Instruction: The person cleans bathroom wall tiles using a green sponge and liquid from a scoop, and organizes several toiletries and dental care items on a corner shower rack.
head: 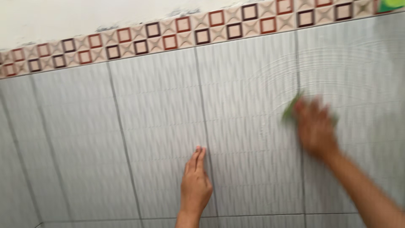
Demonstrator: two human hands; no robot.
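We face a wall of pale grey tiles (pixel 160 109) with a fine wavy ribbed pattern, split by darker grout lines (pixel 202 101) that run up and across. Along the top runs a patterned border strip (pixel 168 36) of small squares in red, dark brown and cream, set in two staggered rows, and above it lies bare whitish plaster (pixel 84 17) with a few dark scuffs along its lower edge. At the far upper right corner we see a small bright green patch (pixel 390 5); it is too cropped for us to tell what it is.

Our left hand (pixel 195 185) rests flat on the tiles low in the middle, fingers (pixel 197 158) straight, close together and pointing up, just beside a vertical grout line. It holds nothing.

Our right hand (pixel 314 126) is higher and to the right, pressed against the wall and blurred. Under its fingers sits a green pad or cloth (pixel 292 109), of which only a green edge shows at the upper left of the hand and a faint sliver on the right. The fingers lie spread over the pad, pressing it to the tile; how tightly they curl round it we cannot tell through the blur. Around this hand the tiles carry faint curved streaks (pixel 337 71), arcing above and to the right.
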